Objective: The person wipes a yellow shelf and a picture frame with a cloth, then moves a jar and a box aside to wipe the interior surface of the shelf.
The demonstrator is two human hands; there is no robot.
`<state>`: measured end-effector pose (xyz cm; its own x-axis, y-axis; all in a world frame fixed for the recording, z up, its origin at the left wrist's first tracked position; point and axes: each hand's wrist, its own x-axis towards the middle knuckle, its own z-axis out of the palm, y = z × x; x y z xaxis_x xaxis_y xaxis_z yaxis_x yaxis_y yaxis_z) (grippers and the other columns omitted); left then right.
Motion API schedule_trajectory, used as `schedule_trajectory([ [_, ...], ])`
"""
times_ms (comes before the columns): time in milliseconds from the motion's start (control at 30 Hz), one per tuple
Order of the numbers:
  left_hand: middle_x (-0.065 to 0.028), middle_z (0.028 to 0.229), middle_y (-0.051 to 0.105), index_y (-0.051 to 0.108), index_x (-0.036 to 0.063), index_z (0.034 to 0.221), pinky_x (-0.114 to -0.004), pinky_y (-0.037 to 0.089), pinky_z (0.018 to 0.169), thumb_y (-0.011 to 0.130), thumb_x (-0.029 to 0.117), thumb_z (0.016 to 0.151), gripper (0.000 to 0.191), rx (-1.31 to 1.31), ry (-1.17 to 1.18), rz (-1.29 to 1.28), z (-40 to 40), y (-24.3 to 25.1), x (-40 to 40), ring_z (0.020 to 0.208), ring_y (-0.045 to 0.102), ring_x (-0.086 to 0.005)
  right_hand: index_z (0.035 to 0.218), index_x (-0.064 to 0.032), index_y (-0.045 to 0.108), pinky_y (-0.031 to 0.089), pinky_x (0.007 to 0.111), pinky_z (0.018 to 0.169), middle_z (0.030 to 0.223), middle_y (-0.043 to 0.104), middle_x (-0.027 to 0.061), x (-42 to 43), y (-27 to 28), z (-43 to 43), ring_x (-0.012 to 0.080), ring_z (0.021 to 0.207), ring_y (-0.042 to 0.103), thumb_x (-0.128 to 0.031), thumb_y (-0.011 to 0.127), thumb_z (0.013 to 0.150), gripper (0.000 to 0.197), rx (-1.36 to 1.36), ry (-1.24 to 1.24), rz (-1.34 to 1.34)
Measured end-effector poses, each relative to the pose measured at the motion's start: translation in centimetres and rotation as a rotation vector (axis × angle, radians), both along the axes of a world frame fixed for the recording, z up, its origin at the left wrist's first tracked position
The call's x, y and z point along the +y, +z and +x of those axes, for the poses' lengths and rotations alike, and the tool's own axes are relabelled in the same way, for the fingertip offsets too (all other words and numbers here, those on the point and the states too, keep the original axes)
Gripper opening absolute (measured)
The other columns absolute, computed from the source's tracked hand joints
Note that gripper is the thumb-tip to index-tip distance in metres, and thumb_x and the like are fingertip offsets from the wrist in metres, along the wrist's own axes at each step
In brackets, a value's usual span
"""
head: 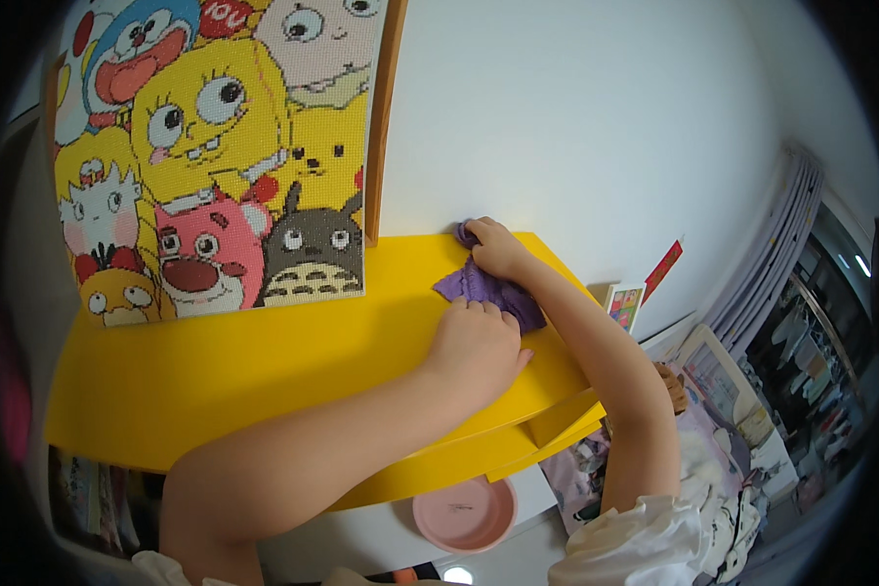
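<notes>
A crumpled purple cloth [509, 297] lies on the yellow tabletop [264, 381], close to its right rear corner. My right hand [499, 249] grips the cloth's far end, where a bunched part shows at the fingertips near the wall. Lower down, my left hand [476, 344] rests on the near edge of the same cloth with its fingers curled over it. The left fingertips are partly hidden, but they appear to press or hold the fabric. Both forearms reach across the yellow surface.
A beaded cartoon picture [220, 161] leans upright on the left of the tabletop. Behind stands a white wall [571, 132]. Below are a yellow drawer [549, 432], pulled out, and a pink basin [465, 513]. A small framed picture [625, 304] stands beyond the right edge, before a bed and curtain [765, 242].
</notes>
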<state>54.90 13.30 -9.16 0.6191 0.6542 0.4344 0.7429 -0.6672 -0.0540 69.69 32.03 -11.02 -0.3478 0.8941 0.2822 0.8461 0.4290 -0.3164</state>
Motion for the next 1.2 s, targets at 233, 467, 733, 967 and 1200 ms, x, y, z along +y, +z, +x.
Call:
schedule_trajectory([
  [233, -0.0163, 0.09, 0.068, 0.065, 0.0019, 0.091, -0.039, 0.048, 0.08, 0.061, 0.042, 0.09, 0.04, 0.027, 0.017, -0.018, 0.3, 0.1, -0.2, 0.087, 0.065, -0.0294, 0.124, -0.0032, 0.061, 0.039, 0.038, 0.106, 0.125, 0.062, 0.0185, -2.1, 1.2, -0.7, 0.0339, 0.12, 0.055, 0.007, 0.048, 0.074, 0.052, 0.255, 0.16, -0.118],
  [467, -0.0152, 0.084, 0.067, 0.065, 0.0023, 0.088, -0.038, 0.051, 0.073, 0.06, 0.042, 0.09, 0.04, 0.02, -0.063, -0.02, 0.6, 0.5, -2.9, 0.08, 0.065, -0.0276, 0.11, -0.0013, 0.066, 0.042, 0.029, 0.101, 0.112, 0.067, 0.0034, -9.1, 3.3, -0.6, 0.0134, 0.107, 0.058, 0.005, 0.051, 0.094, 0.023, 0.431, 0.527, -0.585],
  [733, -0.0119, 0.074, 0.065, 0.065, 0.0015, 0.078, -0.035, 0.052, 0.06, 0.066, 0.038, 0.087, 0.038, -0.034, -0.247, 0.05, 0.9, 0.6, -4.7, 0.068, 0.064, -0.0257, 0.13, -0.0038, 0.053, 0.042, 0.037, 0.102, 0.123, 0.061, 0.0193, -9.3, 1.5, 0.6, 0.03, 0.118, 0.057, 0.001, 0.049, 0.09, 0.041, 0.193, 0.338, -0.171],
  [967, -0.0145, 0.076, 0.066, 0.066, 0.0013, 0.081, -0.035, 0.053, 0.06, 0.067, 0.042, 0.086, 0.04, 0.012, 0.01, 0.018, -0.1, 0.8, -3.1, 0.07, 0.066, -0.0257, 0.127, -0.0021, 0.051, 0.041, 0.042, 0.103, 0.125, 0.058, 0.0236, -2.3, 0.3, -3.7, 0.0407, 0.12, 0.052, 0.002, 0.045, 0.082, 0.046, 0.101, 0.298, -0.052],
  [1200, -0.0144, 0.077, 0.066, 0.067, 0.0004, 0.084, -0.034, 0.053, 0.06, 0.066, 0.044, 0.086, 0.043, 0.112, 0.058, 0.059, -0.5, 0.4, -2.3, 0.071, 0.066, -0.0257, 0.131, -0.0022, 0.053, 0.039, 0.038, 0.106, 0.131, 0.057, 0.0208, -2.7, 0.9, -6.7, 0.0338, 0.123, 0.052, 0.001, 0.047, 0.086, 0.046, 0.08, 0.393, -0.132],
])
